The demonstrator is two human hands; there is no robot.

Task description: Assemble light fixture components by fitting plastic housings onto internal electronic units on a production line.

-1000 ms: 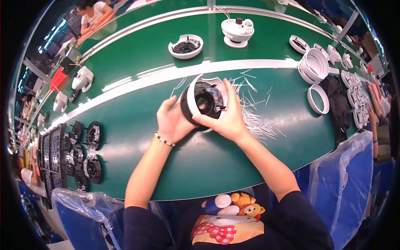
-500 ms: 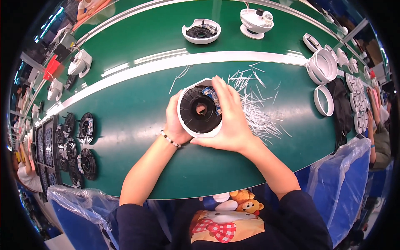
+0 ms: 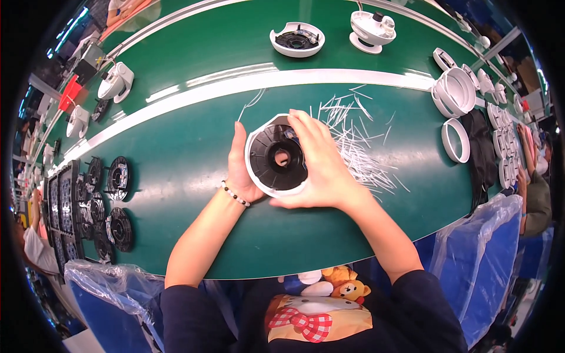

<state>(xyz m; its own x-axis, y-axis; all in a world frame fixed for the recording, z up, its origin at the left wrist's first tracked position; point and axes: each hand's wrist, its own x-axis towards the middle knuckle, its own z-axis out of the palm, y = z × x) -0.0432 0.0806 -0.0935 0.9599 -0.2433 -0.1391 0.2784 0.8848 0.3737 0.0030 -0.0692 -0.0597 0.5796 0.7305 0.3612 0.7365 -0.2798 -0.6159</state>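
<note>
Between my hands, above the green table, is a round white plastic housing (image 3: 255, 176) with a black slotted disc (image 3: 272, 172) inside it. The disc has a round hole at its centre, through which a bit of skin shows. My right hand (image 3: 323, 165) grips the housing from the right, fingers over the upper rim and thumb along the bottom. Those fingers cover most of a small circuit board on the disc. On the left side my left hand (image 3: 241, 170), with a beaded bracelet at the wrist, cups the housing; one digit points up beside the rim and the others are hidden behind.
Thin white strips (image 3: 359, 153) lie scattered right of the housing. Several black discs (image 3: 120, 229) sit at the left beside dark trays (image 3: 62, 206). White rings (image 3: 456, 141) stand at the right near a black cloth (image 3: 479, 153). A white shell (image 3: 297, 50) rests beyond the pale strip.
The housing has turned a little and shifted slightly left. My right fingers now cover more of the circuit board. A left-hand digit has lifted away from the rim.
</note>
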